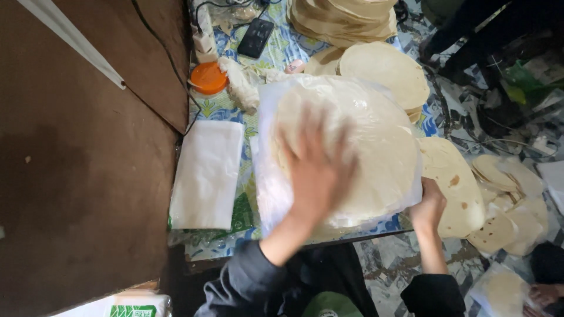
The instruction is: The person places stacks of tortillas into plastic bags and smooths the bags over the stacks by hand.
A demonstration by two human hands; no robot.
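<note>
A clear plastic bag of round flatbreads lies on a low table covered with a patterned cloth. My left hand rests flat on top of the bag, fingers spread and motion-blurred. My right hand grips the bag's right lower edge, partly tucked under it. A stack of bare flatbreads sits just behind the bag, and a taller stack stands at the table's far end.
A pile of folded white plastic bags lies left of the bagged bread. An orange lid, a black phone and a power strip sit at the far left. More flatbreads lie on the floor at right. Another person's hand holds a bag at bottom right.
</note>
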